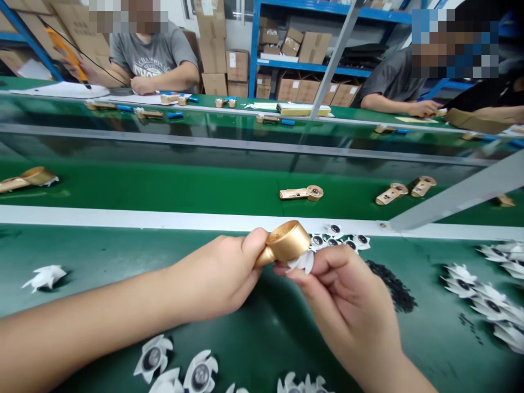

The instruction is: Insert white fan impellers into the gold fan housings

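Observation:
My left hand (219,275) is closed round the handle of a gold fan housing (286,241), holding it above the green bench with its round head tilted to the right. My right hand (341,297) pinches a small white fan blade (302,262) just under that round head, touching it. More white fan blades (341,240) lie on the bench right behind the housing.
White fan blades lie scattered at bottom centre (176,368), far right (487,295) and left (45,275). A pile of small black screws (393,286) sits by my right hand. Gold housings (302,192) ride the green conveyor beyond a white rail. Two people work across the line.

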The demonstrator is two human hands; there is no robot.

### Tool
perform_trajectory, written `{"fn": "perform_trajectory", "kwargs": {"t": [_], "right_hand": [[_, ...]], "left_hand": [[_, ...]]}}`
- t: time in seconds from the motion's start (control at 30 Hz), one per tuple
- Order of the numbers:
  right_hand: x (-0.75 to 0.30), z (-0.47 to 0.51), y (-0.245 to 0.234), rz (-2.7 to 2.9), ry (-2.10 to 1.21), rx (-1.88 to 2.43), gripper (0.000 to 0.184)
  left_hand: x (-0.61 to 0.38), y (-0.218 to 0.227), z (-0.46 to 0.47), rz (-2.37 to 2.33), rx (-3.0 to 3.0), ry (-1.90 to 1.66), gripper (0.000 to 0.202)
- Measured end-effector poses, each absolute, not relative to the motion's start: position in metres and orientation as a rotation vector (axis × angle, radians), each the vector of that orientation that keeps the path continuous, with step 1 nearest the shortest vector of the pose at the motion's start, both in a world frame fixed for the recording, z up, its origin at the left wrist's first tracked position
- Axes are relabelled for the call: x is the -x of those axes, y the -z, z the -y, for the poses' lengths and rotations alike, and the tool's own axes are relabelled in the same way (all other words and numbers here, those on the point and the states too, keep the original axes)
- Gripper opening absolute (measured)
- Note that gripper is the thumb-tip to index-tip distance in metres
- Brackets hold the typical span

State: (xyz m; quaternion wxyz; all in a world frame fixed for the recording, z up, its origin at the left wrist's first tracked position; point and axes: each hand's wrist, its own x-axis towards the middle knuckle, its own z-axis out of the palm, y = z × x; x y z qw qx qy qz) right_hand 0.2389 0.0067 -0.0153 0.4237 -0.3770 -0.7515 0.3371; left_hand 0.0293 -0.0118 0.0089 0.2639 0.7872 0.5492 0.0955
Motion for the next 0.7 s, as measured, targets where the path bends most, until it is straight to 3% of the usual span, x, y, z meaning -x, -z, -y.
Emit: {"fn": "perform_trajectory", "kwargs": {"t": [0.1,0.2,0.27,0.43,0.5,0.53,0.6,0.7], "right_hand": [[-0.244,-0.009,0.017,2.06,-0.469,0.89,0.022],[-0.246,-0.01,0.014,2.105,-0.504,0.872,0.024],[-0.245,-0.008,0.01,2.031,-0.719,0.922,0.027],[-0.231,-0.001,0.003,1.45,-1.623,0.889,0.034],[-0.227,-0.005,0.0,1.251,-1.803,0.909,0.034],[-0.228,-0.008,-0.002,1.215,-1.841,0.943,0.033],[-0.239,-0.015,-0.007,1.261,-1.798,1.038,0.031],[-0.28,-0.021,-0.011,1.485,-1.404,1.16,0.031]], "left_hand": [[-0.024,-0.017,0.01,-1.422,-2.172,-0.236,0.013],[-0.018,-0.024,0.007,-1.431,-2.294,-0.184,0.017],[-0.016,-0.026,0.007,-1.422,-2.369,-0.132,0.018],[-0.019,-0.021,0.007,-1.34,-2.355,-0.228,0.012],[-0.016,-0.02,0.002,-1.362,-2.314,-0.298,0.005],[-0.011,-0.019,-0.003,-1.429,-2.298,-0.305,0.007],[0.003,-0.017,-0.016,-1.677,-2.261,-0.244,0.03],[0.033,-0.009,-0.041,-2.136,-2.154,-0.093,0.05]]}}
